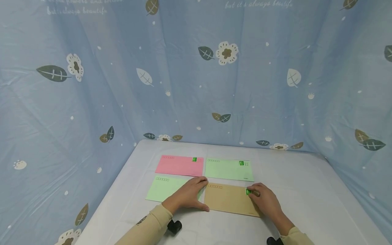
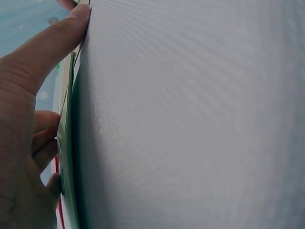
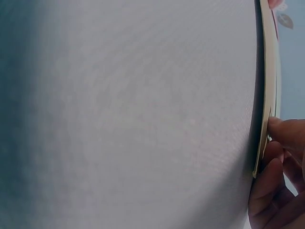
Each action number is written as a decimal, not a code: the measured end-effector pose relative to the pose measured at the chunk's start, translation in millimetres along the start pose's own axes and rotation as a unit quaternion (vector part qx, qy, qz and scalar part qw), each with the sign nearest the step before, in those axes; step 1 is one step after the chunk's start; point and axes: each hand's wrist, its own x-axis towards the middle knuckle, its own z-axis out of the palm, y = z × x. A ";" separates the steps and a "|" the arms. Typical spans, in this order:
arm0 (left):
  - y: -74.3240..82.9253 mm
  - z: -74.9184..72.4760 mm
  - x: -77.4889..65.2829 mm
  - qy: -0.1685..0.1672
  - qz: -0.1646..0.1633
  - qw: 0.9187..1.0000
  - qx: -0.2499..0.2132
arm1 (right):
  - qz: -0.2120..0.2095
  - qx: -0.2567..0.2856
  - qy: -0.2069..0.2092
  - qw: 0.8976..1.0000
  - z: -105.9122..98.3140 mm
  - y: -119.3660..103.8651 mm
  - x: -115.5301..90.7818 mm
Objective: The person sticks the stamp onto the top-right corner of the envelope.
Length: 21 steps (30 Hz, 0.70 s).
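A brown envelope (image 1: 228,199) lies flat on the white table. At its upper right corner is a green stamp (image 1: 247,192), and my right hand (image 1: 265,200) pinches it between thumb and index finger, the other fingers curled. In the right wrist view, that hand (image 3: 281,176) is at the envelope's edge (image 3: 269,71). My left hand (image 1: 190,194) spreads over the right part of a green envelope (image 1: 163,189), its thumb and fingertips touching the brown envelope's left side. The left wrist view shows its extended thumb (image 2: 52,45) and the green envelope's edge (image 2: 69,143).
Behind lie a pink envelope (image 1: 179,166) and another green envelope (image 1: 226,170), each with a green stamp at its upper right. A blue curtain (image 1: 190,85) with leaves and flowers hangs around the white table (image 1: 306,190).
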 end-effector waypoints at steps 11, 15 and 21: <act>-0.1 0.6 -1.2 0.000 0.000 1.000 -0.006 | 0.002 0.001 -0.003 1.000 -0.3 0.1 -0.6; -0.1 0.3 -2.3 -0.001 -0.004 1.000 -0.011 | -0.002 0.000 -0.001 1.000 -0.9 -0.5 -1.0; -1.0 1.7 -1.6 -0.002 -0.005 1.000 -0.008 | -0.006 0.003 0.000 1.000 -0.6 0.3 -0.4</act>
